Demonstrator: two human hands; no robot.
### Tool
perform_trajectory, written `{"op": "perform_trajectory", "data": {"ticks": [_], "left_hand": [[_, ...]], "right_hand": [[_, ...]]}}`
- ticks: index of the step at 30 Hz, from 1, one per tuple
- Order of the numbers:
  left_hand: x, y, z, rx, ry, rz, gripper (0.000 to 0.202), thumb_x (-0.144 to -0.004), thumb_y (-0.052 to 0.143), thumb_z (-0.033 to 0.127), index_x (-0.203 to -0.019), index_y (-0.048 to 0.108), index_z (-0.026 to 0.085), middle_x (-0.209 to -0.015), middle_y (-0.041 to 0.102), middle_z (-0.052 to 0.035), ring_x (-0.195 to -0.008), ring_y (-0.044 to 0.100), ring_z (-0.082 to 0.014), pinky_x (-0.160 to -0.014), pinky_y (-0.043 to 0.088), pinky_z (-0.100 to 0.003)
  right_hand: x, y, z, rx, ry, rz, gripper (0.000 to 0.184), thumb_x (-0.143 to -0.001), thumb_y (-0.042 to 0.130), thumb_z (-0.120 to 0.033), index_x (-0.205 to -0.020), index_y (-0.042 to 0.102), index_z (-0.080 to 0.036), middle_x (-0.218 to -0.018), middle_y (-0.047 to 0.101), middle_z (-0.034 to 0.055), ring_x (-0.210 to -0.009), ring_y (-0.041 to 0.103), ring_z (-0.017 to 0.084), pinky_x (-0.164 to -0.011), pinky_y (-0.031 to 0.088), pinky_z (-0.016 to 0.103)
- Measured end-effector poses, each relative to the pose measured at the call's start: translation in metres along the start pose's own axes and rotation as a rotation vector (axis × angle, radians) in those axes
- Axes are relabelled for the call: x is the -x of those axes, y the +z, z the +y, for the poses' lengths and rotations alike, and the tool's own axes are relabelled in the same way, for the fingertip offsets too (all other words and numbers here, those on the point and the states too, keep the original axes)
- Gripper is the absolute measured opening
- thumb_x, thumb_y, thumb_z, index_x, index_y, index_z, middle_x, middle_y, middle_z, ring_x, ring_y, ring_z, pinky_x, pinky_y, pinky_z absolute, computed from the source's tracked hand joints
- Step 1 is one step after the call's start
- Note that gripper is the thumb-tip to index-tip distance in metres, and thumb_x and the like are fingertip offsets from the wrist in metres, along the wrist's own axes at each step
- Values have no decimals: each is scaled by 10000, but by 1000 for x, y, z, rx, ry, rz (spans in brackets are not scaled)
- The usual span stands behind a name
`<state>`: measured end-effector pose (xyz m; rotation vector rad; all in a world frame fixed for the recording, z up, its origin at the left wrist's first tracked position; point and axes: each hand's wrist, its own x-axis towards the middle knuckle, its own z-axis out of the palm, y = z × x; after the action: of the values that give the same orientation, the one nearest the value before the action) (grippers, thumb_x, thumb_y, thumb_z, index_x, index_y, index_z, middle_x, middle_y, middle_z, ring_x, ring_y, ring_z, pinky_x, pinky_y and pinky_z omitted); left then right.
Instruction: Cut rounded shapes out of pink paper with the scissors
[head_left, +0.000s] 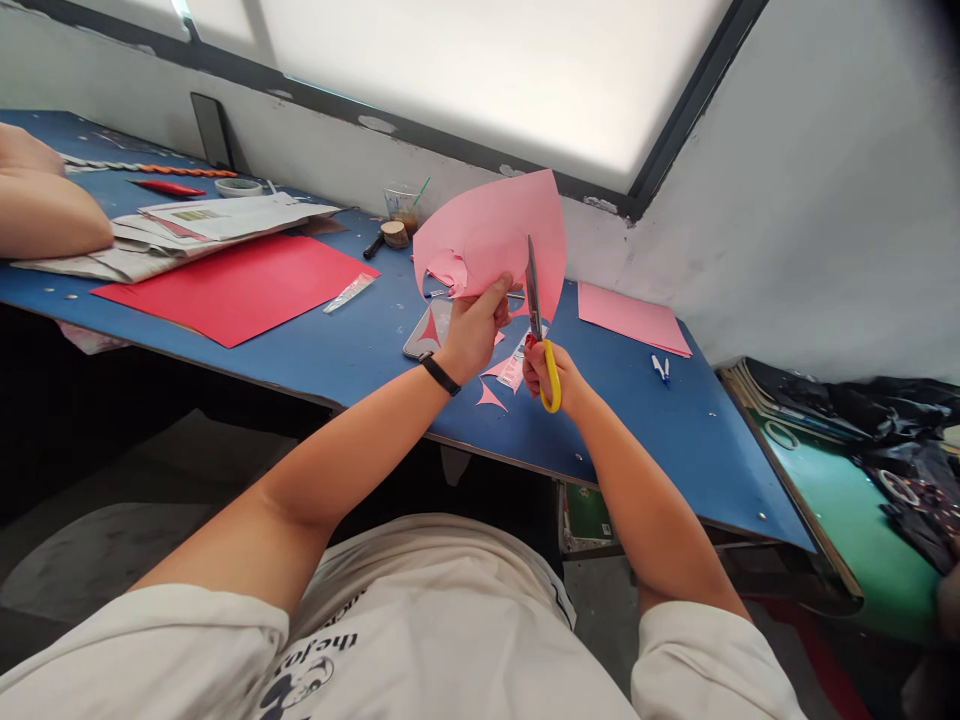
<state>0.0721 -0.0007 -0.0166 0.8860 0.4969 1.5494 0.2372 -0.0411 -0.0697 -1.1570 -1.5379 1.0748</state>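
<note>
A pink sheet of paper (487, 230) with a partly cut, curved edge is raised above the blue table. My left hand (478, 325) pinches its lower edge, the thumb on the near face. In my right hand (559, 375) is a pair of scissors (534, 290) with yellow handles, fingers wrapped in the loops. The blades point up along the paper's right part; whether they are parted I cannot tell. Below the hands lie pink offcuts (491, 397), a ruler (513, 368) and a phone (417, 335), partly hidden by my left hand and the paper.
Red paper (247, 290) and folded newspapers (225, 217) lie to the left, near another person's arm (49, 205). A plastic cup (401, 205) stands by the wall. Pink sheets (634, 318) and a small compass-like tool (661, 368) are on the right. A green surface (832, 490) adjoins the table.
</note>
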Motion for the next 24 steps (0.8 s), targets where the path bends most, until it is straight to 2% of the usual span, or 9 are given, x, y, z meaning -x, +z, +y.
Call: {"op": "perform_trajectory", "data": {"ticks": [7, 14, 18, 24], "left_hand": [[0, 1, 1, 14, -17, 24, 419, -1011, 953, 526, -783, 772, 226, -596, 439, 64, -545, 438, -100, -579, 433, -284], [-1, 0, 0, 27, -31, 44, 420, -1021, 951, 494, -767, 754, 225, -601, 428, 66, -539, 431, -93, -576, 428, -275], [-2, -1, -1, 51, 6, 4, 398, -1033, 937, 487, -790, 776, 216, -610, 428, 66, -545, 406, -84, -565, 405, -266], [0, 3, 5, 21, -23, 46, 469, -1029, 944, 498, -731, 700, 230, -581, 418, 68, -534, 421, -96, -564, 412, -287]], "right_hand": [[3, 0, -3, -5, 11, 12, 921, -745, 670, -1185, -784, 456, -290, -593, 406, -52, -492, 373, 135, -405, 391, 297], [3, -1, -5, -50, 63, 18, 877, -771, 782, -1107, -786, 468, -288, -585, 406, -60, -486, 387, 131, -396, 386, 284], [3, -3, -6, -34, 54, 9, 897, -764, 753, -1131, -778, 459, -284, -582, 387, -59, -498, 378, 131, -400, 377, 277], [4, -4, -10, -14, 48, 6, 894, -761, 757, -1131, -776, 463, -286, -577, 386, -56, -498, 395, 137, -399, 388, 276]]}}
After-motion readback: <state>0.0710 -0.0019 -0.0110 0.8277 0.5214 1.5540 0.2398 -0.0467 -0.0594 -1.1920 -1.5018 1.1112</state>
